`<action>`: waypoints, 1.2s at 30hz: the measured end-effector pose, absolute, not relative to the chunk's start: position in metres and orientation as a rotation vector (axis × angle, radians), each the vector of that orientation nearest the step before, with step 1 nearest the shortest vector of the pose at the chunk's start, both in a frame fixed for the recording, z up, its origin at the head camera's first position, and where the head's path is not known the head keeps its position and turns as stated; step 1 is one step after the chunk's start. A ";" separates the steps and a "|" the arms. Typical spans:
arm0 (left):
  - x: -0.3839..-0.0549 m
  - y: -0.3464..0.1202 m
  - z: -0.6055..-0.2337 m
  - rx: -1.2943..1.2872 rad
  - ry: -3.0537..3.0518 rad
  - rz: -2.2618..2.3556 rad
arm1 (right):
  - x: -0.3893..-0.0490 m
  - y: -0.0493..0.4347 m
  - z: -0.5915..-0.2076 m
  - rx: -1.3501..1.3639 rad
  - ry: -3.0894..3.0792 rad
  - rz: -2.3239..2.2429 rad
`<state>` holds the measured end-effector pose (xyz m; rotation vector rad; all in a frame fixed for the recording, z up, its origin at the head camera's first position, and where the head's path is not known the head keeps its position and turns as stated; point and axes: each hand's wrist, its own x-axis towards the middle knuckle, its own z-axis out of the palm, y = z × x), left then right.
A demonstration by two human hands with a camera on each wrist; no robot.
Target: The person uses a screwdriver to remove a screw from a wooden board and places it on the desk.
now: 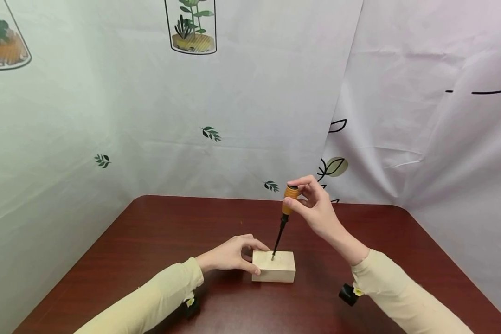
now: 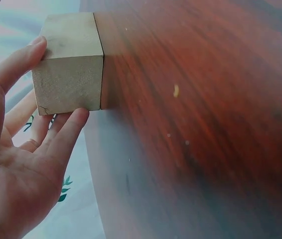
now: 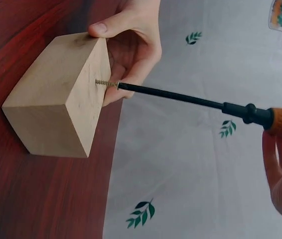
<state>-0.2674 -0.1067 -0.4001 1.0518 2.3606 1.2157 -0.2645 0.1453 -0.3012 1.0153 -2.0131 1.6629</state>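
A pale wooden block [image 1: 273, 275] lies on the dark red table, its left end gripped between thumb and fingers of my left hand [image 1: 233, 253]. From the block's top face a brass-coloured screw [image 3: 106, 83] stands up, its thread showing above the wood. My right hand [image 1: 317, 206] holds a screwdriver [image 1: 290, 200] by its orange handle, one finger on the black end cap. The dark shaft leans slightly, and its tip meets the screw head in the right wrist view. The left wrist view shows the block's end face [image 2: 69, 84] between thumb and fingers.
The reddish-brown table [image 1: 171, 222] spreads around the block. White cloth [image 1: 250, 102] printed with plants hangs behind it and at both sides. A small pale crumb [image 2: 176, 90] lies on the tabletop. Black wrist devices [image 1: 348, 294] sit under the sleeves.
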 end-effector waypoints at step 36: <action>-0.276 -0.107 -0.405 1.070 2.339 1.221 | -0.271 0.145 -0.303 1.168 -1.989 1.757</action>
